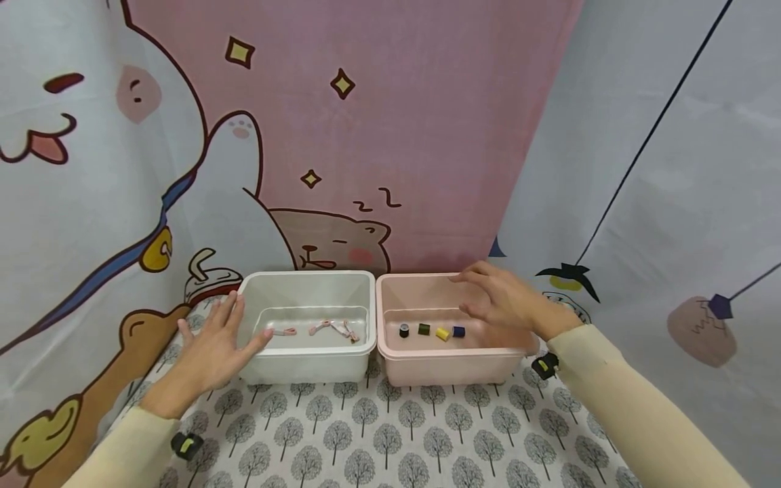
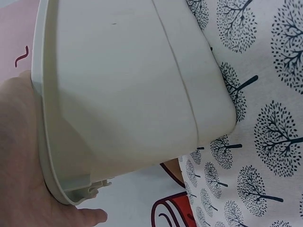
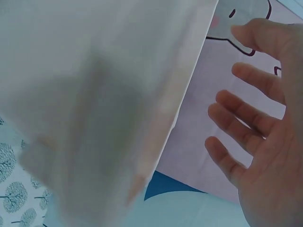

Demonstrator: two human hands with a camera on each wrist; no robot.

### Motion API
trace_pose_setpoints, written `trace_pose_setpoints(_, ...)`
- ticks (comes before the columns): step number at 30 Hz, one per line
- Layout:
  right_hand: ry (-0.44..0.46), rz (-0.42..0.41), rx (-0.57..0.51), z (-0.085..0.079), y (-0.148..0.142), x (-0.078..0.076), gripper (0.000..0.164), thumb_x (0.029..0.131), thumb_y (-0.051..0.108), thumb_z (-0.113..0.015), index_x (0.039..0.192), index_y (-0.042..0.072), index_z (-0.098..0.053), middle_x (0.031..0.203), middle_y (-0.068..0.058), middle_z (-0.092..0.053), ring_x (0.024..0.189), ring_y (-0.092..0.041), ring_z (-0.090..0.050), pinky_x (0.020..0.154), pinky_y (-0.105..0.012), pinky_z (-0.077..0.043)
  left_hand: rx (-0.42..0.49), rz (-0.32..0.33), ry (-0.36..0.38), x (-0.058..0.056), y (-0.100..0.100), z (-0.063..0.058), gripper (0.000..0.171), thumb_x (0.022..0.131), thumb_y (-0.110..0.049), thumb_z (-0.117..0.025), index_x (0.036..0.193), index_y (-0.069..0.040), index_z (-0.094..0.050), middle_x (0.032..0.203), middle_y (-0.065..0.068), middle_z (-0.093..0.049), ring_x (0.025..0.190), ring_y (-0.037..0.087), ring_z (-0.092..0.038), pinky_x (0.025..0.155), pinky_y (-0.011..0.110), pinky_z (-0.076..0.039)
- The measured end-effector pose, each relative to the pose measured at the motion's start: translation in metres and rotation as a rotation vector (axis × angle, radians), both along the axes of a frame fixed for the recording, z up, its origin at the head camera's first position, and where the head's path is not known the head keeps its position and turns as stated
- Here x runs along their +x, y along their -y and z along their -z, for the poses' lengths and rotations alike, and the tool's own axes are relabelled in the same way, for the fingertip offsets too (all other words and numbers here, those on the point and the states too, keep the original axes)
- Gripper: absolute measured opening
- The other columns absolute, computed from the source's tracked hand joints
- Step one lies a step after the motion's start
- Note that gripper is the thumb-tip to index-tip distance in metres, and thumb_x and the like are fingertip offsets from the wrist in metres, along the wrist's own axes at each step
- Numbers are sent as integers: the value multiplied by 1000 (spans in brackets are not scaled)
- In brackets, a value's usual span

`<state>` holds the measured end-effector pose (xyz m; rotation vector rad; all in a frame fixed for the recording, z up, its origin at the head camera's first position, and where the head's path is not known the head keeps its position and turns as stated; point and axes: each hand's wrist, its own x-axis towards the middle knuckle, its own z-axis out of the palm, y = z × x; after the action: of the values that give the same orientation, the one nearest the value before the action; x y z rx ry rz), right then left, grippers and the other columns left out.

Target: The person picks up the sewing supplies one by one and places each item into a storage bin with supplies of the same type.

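Note:
A white plastic bin (image 1: pixel 308 367) stands left of a pink plastic bin (image 1: pixel 451 370). My left hand (image 1: pixel 210 349) lies at the white bin's left rim, fingers spread; the left wrist view shows that hand (image 2: pixel 21 156) along the rim. Small pale pink strips (image 1: pixel 334 328) lie in the white bin, their kind unclear. Above the right part of the pink bin, my right hand (image 1: pixel 503 298) has its fingers apart and holds nothing. Small thread spools lie on that bin's floor: a black one (image 1: pixel 404 330), a dark green one (image 1: pixel 424 329), a yellow one (image 1: pixel 442 333) and a blue one (image 1: pixel 459 331).
Both bins stand side by side on a tree-print cloth (image 1: pixel 387 440). Behind them hangs a pink cartoon curtain (image 1: pixel 415 135), and a pale curtain (image 1: pixel 665 169) with printed drawings hangs at the right.

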<state>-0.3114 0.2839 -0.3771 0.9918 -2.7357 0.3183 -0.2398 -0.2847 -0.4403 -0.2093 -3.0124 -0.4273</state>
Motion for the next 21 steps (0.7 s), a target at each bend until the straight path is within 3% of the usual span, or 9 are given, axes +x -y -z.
trace_pose_setpoints(8,-46,80,-23,10,0,28,61,108,45,-82,162,19,-70,160,-13,-69,142,-44,-72,119,-71,-58,-19,2,-4,2,-3,-5,111,114,-81,-44,185,0,-17,194,29,-8,175,69,-9,122,103,13)
trace_pose_setpoints(12,-97,71,-52,18,0,43,62,107,45,-84,161,17,-70,162,-16,-68,143,-48,-70,118,-75,-56,-38,12,-9,3,-4,-8,111,113,-82,-44,186,-2,-19,194,28,-8,176,68,-9,124,101,13)
trace_pose_setpoints(18,-213,40,-104,28,0,60,64,101,40,-90,157,14,-72,157,-11,-69,132,-40,-77,106,-70,-63,-46,29,-31,4,-12,-11,109,114,-81,-45,186,-4,-20,195,26,-12,175,68,-13,124,101,12)
trace_pose_setpoints(21,-233,64,-109,32,-1,70,68,99,42,-91,158,13,-71,158,-12,-67,129,-42,-76,106,-72,-61,-46,41,-62,6,-17,-12,107,114,-79,-48,186,-4,-23,195,26,-16,175,69,-15,125,101,9)
